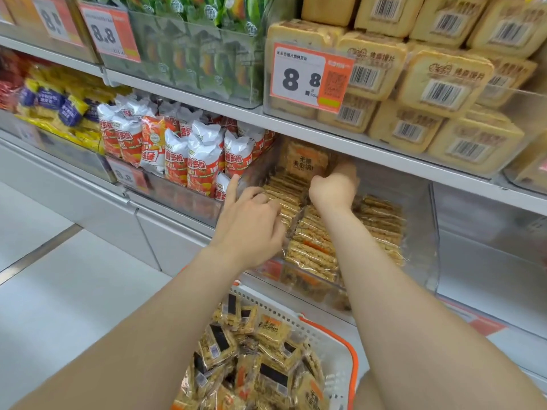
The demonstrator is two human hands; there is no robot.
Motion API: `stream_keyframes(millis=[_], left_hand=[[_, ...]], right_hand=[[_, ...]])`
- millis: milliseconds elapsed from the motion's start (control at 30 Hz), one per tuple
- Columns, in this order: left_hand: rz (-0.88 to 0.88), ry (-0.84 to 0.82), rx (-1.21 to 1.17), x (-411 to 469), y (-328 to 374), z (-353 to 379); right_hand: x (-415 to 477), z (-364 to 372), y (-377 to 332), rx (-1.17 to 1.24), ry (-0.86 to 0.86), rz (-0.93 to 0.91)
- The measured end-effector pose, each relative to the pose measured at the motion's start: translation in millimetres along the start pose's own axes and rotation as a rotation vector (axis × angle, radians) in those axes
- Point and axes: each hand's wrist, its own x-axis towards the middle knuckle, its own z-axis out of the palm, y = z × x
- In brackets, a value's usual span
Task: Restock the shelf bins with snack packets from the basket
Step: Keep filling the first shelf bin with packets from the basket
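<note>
Reaching among snack packets [313, 250], left hand [251, 223], right hand [333, 190], price tag [307, 76] 8.8

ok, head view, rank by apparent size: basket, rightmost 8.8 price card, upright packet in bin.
1. White plastic basket with orange rim (nearest camera, cropped)
2. orange-and-white paper price card
3. upright tan snack packet, partly hidden

One head cam, wide-angle, close to the shelf [325, 137], looking forward and down. Frame rolled: shelf edges slope down to the right. Bin [420, 232] sits centre-right, basket [352, 365] at bottom centre, floor [59, 291] at left.
</note>
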Motion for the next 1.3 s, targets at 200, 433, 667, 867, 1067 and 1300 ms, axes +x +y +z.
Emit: stream_keyframes(millis=[200,433,667,867,1067,1300], left_hand=[[-0.017,-0.05,0.052,2,4,3],[-0.017,-0.083,0.132,3,5,7],[0.005,-0.137,0.151,3,5,5],[0.006,-0.132,0.122,1,6,0],[0.069,0.01,0.032,-2,-7,-13],[-0.411,0.324,-0.397,-18,-35,-35]], right_hand=[[-3,29,11,-0.124,0.099,-0.166],[5,39,19,-0.114,0.18,-0.343],[8,29,23,-0.171,0.014,-0.379],[-2,21,17,-0.167,-0.136,-0.386],[-26,10,4,-0.495,-0.16,-0.339],[-93,-7,-14,-0.398,-0.304,-0.782]])
